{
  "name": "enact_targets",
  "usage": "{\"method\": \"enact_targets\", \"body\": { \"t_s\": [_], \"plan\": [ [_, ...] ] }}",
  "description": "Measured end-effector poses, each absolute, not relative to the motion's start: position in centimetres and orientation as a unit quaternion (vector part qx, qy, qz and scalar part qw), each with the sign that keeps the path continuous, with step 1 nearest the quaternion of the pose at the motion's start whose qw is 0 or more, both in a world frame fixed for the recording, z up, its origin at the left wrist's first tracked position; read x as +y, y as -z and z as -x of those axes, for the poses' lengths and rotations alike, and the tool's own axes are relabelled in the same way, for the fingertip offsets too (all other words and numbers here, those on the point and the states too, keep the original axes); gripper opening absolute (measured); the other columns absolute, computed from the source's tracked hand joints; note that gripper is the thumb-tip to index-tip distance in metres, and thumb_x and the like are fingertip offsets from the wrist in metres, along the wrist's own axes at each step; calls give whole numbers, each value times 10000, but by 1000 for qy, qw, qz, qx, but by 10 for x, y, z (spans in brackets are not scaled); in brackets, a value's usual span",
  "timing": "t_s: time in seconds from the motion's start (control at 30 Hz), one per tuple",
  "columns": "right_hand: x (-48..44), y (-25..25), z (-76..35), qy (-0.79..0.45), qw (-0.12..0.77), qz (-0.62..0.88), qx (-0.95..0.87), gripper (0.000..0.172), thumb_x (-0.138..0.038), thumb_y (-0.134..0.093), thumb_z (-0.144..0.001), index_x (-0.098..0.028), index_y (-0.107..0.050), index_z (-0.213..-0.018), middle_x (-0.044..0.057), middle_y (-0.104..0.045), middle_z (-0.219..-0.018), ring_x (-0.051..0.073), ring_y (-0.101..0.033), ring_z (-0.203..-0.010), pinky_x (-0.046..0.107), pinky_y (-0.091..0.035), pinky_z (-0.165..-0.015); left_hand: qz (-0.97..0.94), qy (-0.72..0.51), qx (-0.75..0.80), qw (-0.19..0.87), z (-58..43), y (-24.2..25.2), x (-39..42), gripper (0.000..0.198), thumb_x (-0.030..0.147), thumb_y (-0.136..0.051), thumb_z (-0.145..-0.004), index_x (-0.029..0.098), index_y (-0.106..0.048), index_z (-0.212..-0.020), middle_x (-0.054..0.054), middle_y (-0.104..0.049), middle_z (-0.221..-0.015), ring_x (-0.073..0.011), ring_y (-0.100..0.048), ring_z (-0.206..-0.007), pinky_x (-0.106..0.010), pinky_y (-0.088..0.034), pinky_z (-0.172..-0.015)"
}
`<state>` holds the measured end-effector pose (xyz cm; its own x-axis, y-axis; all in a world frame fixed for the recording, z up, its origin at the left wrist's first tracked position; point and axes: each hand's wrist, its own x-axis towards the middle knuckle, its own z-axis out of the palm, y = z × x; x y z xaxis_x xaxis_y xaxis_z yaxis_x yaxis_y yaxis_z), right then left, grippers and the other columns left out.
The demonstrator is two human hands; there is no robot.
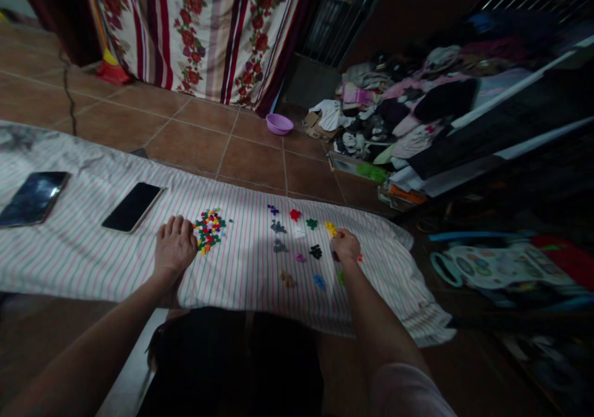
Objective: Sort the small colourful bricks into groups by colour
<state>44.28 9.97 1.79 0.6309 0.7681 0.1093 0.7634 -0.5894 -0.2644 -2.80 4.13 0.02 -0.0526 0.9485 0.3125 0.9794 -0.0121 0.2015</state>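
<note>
My left hand lies flat on the striped cloth, fingers stretched out, its edge against a mixed pile of small coloured pieces. At the right, my right hand has its fingers pinched together at a small yellow pile; whatever is between the fingertips is too small to make out. Around it lie little heaps sorted by colour: red, dark green, black, blue, tan and several others. An orange heap is partly hidden by my right hand.
A phone and a dark tablet-like device lie on the striped cloth to the left. Beyond the cloth's far edge, a purple basin stands on the tiled floor. Clothes are heaped at the back right.
</note>
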Motion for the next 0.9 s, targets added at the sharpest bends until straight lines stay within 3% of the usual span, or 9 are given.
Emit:
{"method": "enact_targets", "body": {
  "t_s": [0.2,0.47,0.67,0.9],
  "plan": [
    [100,-22,-441,-5,95,892,-441,366,-220,-474,-866,-202,-703,-1152,96,-706,-1011,206,-626,-894,279,-440,-746,689,176,-701,59,27,-3,41,344,266,-324,-898,140,-565,-1110,-178,-550,-1319,-331,-417,-1313,-477,-316,-1052],
    [96,-27,-437,-3,101,893,-438,372,-223,-460,-861,-213,-704,-1142,90,-694,-997,208,-623,-868,292,-434,-734,687,180,-701,59,28,2,42,362,266,-347,-895,119,-574,-1138,-198,-542,-1333,-346,-414,-1318,-489,-316,-1049],
    [97,-36,-423,32,170,865,-471,361,-214,-456,-845,-166,-718,-1088,125,-682,-958,231,-598,-842,308,-404,-707,688,179,-700,70,30,6,43,359,256,-369,-889,125,-583,-1145,-191,-549,-1336,-344,-429,-1316,-490,-316,-1052],
    [105,-42,-353,6,291,777,-558,335,-221,-457,-809,-146,-712,-1014,102,-690,-950,207,-588,-857,302,-436,-785,687,182,-702,50,29,2,43,366,258,-378,-886,122,-586,-1155,-198,-536,-1356,-350,-423,-1327,-495,-316,-1059]
  ]
}}
